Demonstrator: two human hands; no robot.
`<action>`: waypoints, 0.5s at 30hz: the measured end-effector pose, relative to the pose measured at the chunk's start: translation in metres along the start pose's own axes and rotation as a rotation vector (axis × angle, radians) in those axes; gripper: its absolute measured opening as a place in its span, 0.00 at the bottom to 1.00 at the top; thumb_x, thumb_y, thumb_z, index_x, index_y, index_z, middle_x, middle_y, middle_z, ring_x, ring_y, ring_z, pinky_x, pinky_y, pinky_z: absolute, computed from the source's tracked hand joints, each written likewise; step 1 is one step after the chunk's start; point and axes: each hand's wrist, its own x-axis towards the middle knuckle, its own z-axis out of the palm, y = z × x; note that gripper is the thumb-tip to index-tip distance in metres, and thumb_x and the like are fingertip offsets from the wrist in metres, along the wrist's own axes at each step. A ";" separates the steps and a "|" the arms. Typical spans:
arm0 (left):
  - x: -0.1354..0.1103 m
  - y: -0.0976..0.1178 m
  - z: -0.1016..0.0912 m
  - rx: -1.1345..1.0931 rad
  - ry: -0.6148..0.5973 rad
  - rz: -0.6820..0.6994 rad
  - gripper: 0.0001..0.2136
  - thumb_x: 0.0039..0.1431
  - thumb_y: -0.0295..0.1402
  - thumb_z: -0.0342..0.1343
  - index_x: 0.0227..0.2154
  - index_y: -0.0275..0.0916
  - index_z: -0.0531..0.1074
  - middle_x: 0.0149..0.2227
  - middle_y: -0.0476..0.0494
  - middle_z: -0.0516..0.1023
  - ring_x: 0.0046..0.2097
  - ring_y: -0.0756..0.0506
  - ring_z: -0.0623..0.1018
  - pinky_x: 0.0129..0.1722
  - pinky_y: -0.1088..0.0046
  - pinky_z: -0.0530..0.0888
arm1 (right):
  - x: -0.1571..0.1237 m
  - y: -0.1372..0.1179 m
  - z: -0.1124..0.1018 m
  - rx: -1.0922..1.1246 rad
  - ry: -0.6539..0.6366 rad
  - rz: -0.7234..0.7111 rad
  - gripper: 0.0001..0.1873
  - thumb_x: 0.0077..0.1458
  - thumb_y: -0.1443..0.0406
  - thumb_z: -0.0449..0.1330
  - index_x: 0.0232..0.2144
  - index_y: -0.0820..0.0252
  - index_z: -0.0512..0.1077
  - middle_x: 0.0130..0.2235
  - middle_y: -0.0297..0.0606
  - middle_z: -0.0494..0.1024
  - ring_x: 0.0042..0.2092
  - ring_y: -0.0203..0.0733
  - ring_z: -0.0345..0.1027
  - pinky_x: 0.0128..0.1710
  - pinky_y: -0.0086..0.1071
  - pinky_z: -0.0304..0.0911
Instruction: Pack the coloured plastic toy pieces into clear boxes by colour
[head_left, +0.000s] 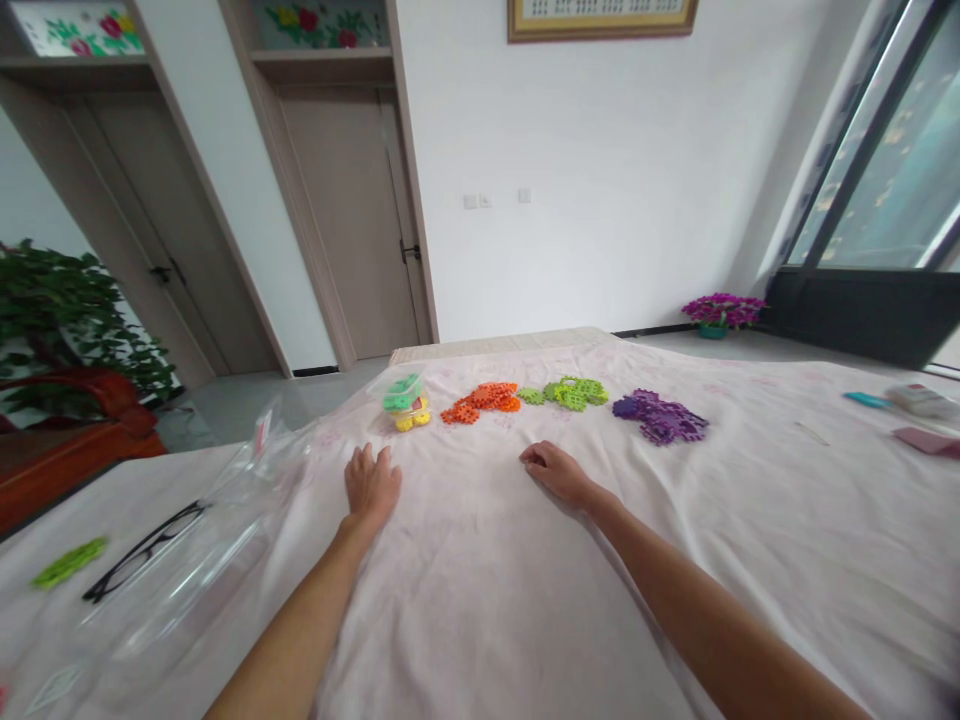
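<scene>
Orange pile (487, 398), green pile (577, 393) and purple pile (664, 416) are grouped, stray green piece (70, 563) isn't; left hand (373, 484) loosely spread, right hand (556, 470) curled, contents unclear.

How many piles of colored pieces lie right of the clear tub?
3: the orange pile, nearest the tub; the green pile, in the middle; the purple pile, farthest right.

My two bare arms reach forward, hands well apart.
My left hand (373, 480) lies back up, fingers loosely spread and pointing ahead, its forearm (304, 620) slanting in from below; my right hand (553, 468) turns inward, fingers bent together, how tightly I can't tell, its forearm (686, 590) angled in from the right.
</scene>
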 end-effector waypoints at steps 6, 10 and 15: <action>-0.014 -0.010 -0.035 -0.006 0.267 -0.003 0.23 0.56 0.29 0.52 0.56 0.39 0.66 0.67 0.32 0.48 0.67 0.33 0.50 0.63 0.50 0.50 | -0.018 -0.009 0.008 -0.156 0.073 -0.042 0.13 0.56 0.66 0.53 0.41 0.58 0.75 0.42 0.41 0.73 0.45 0.41 0.66 0.47 0.31 0.58; -0.011 -0.025 -0.068 -0.101 0.495 -0.096 0.22 0.55 0.29 0.53 0.54 0.42 0.68 0.65 0.35 0.52 0.64 0.32 0.55 0.61 0.46 0.51 | -0.016 -0.009 0.008 -0.158 0.076 -0.018 0.12 0.56 0.68 0.54 0.40 0.58 0.76 0.42 0.40 0.73 0.44 0.40 0.66 0.46 0.30 0.58; -0.005 -0.045 -0.103 -0.081 0.617 -0.310 0.18 0.55 0.33 0.54 0.50 0.41 0.70 0.65 0.35 0.50 0.65 0.32 0.54 0.61 0.45 0.50 | -0.014 -0.005 0.009 -0.155 0.077 0.016 0.12 0.55 0.68 0.54 0.39 0.58 0.77 0.41 0.39 0.74 0.44 0.40 0.66 0.46 0.29 0.58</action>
